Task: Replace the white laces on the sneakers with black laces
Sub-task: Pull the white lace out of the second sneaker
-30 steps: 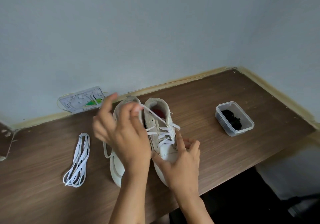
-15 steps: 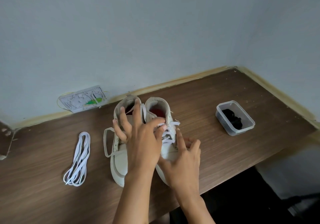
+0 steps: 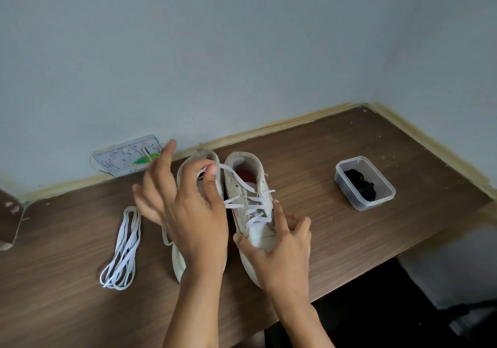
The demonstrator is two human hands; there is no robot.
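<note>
Two white sneakers stand side by side on the wooden table. The right sneaker carries a white lace in its lower eyelets. My left hand pinches one end of that lace between thumb and forefinger and holds it raised above the shoe collars. My right hand steadies the right sneaker's toe, thumb on one side and fingers on the other. The left sneaker is mostly hidden behind my left hand. A loose white lace lies bundled on the table to the left. Black laces sit in a clear plastic tub.
A wall socket plate sits low on the wall behind the shoes. The table meets walls at the back and right. Its front edge runs diagonally just below my wrists. A brown corner piece lies at the far left.
My left hand has risen and drawn back to the left from the right sneaker's eyelets, pulling the white lace end up and out. My right hand stays on the toe.
</note>
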